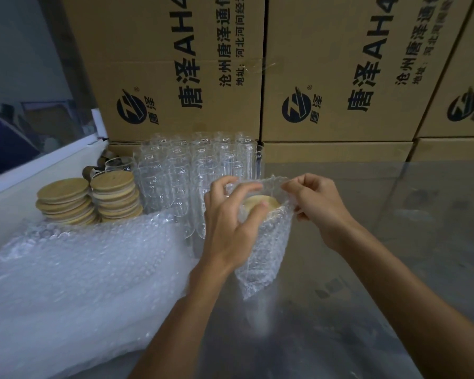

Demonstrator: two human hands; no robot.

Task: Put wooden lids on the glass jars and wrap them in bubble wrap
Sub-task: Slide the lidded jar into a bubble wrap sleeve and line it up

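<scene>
Lidded glass jar (260,242) sheathed in a bubble wrap sleeve (266,233), pale wooden lid (260,202) visible, held between both hands: left hand (231,228) grips its side; right hand (315,206) pinches the sleeve's rim.

The jars (200,170) are clear, glossy glass; the stacked lids (66,199) are pale, matt wood with visible grain. The bubble wrap (74,272) is translucent, dimpled plastic film, as is the pouch (263,242). The cartons (175,64) are matt brown corrugated cardboard; the tabletop (394,242) is smooth and reflective.
</scene>
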